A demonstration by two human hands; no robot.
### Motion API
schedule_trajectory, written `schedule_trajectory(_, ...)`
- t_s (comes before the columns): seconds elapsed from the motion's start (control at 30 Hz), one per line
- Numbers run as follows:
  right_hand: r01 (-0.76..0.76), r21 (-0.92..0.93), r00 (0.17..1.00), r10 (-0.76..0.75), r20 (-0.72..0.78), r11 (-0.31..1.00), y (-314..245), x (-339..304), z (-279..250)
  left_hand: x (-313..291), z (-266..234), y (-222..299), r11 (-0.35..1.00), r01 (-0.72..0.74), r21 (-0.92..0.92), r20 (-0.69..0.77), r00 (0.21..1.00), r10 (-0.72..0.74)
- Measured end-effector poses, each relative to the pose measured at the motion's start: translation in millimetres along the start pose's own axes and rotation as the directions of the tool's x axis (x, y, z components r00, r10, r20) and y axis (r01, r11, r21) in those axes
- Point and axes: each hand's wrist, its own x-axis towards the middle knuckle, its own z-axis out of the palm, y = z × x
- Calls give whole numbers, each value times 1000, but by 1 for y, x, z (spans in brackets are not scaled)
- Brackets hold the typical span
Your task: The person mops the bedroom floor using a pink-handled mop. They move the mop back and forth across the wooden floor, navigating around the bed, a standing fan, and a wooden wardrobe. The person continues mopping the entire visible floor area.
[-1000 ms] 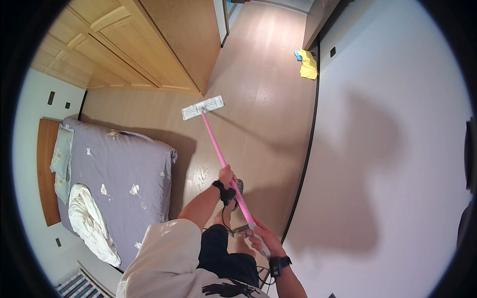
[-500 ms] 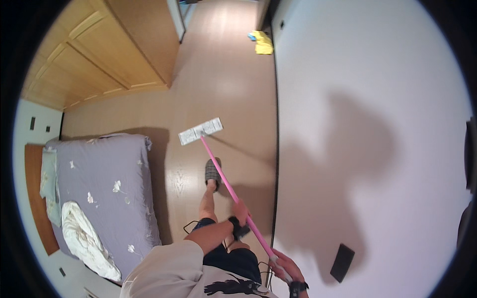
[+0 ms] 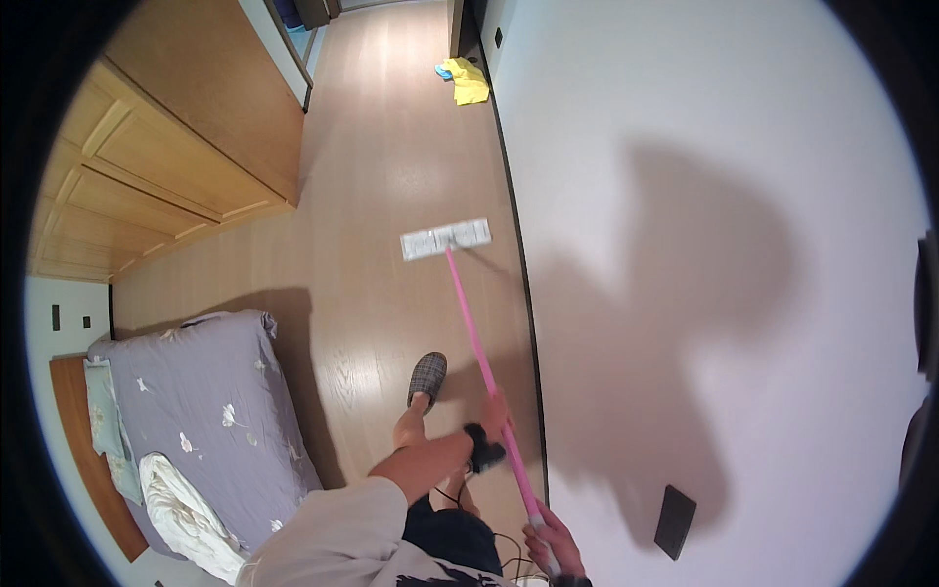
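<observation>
A flat mop (image 3: pixel 467 308) with a pink pole slants away from me across the wooden floor. Its white rectangular head (image 3: pixel 423 245) lies on the boards, close to the wall's dark skirting. My left hand (image 3: pixel 497 413) is wrapped round the middle of the pole, a black band on its wrist. Lower down, near the pole's end with its whitish grip, my right hand (image 3: pixel 554 544) is closed round it beside the wall. A checked slipper (image 3: pixel 427 380) is on my foot, left of the pole.
A bed (image 3: pixel 210 391) with a purple flowered cover stands at left, a wooden wardrobe (image 3: pixel 210 88) beyond it. Along the right runs a white wall (image 3: pixel 587 127) with a dark plate (image 3: pixel 675 521). A yellow cloth (image 3: pixel 469 83) lies by the far doorway.
The mop head has slid right, nearer the wall, and the pole stands steeper in view. Both hands keep their hold on it. The whole view has shifted and turned a little.
</observation>
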Motion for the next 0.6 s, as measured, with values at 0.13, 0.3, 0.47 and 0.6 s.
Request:
schedule_trajectory(0.13, 82, 35, 994, -84, 73, 996, -43, 123, 70, 119, -31, 133, 955, -72, 289, 0, 997, 75)
schedule_trajectory(0.3, 149, 8, 972, -148, 182, 989, -115, 219, 127, 239, -32, 245, 978, -115, 172, 59, 993, 106)
schedule_trajectory(0.47, 123, 145, 957, -156, 243, 982, -140, 234, 116, 269, -4, 254, 993, -81, 84, -39, 996, 85)
schedule_trajectory(0.6, 139, 174, 961, -175, 214, 975, -95, 202, 59, 227, 7, 180, 977, -143, 161, 50, 989, 136)
